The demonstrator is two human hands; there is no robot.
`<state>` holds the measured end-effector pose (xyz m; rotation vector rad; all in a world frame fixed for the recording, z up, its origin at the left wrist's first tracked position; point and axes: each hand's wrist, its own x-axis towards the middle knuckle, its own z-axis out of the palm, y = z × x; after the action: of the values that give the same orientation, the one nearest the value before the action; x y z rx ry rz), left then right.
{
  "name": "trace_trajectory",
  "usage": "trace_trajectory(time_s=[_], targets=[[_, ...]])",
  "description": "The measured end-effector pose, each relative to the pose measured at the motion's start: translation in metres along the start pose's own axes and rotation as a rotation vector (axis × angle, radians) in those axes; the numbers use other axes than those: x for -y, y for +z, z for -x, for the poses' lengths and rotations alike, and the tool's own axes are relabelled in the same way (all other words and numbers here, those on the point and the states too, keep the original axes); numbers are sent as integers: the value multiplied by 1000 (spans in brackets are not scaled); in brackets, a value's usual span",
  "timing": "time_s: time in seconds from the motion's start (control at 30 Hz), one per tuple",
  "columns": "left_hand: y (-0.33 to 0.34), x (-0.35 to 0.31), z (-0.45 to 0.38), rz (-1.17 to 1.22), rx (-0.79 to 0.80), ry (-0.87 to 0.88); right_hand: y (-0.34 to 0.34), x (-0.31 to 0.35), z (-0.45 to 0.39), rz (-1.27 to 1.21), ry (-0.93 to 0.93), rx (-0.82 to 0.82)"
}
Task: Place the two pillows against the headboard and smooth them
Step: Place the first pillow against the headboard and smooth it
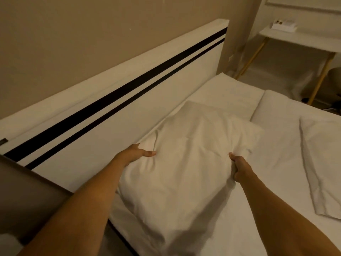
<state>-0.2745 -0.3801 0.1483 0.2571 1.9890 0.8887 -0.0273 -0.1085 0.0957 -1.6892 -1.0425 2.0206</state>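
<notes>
Fingers of the right hand [239, 168] bunch one edge of a white pillow [184, 163] while the left hand [135, 154] grasps its opposite side, apparently resting beside the striped headboard [129, 100]; a second pillow [321, 163] lies flat, well apart.

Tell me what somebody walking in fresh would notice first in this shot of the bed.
First, the big white pillow in the middle of the frame, gripped on either side by the left hand and the right hand, its long edge close to the headboard. Next, the two dark stripes running along that pale headboard. A second, flatter pillow lies on the bed at the right edge.
</notes>
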Motion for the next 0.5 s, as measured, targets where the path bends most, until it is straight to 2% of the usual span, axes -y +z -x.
trace_trajectory(time_s=[0.2,0.5], targets=[[-62,25,-54,-27,11,-30,80,-14,-24,8,18,-46],[-110,50,-140,-51,-50,-50,156,-35,-93,30,62,-36]])
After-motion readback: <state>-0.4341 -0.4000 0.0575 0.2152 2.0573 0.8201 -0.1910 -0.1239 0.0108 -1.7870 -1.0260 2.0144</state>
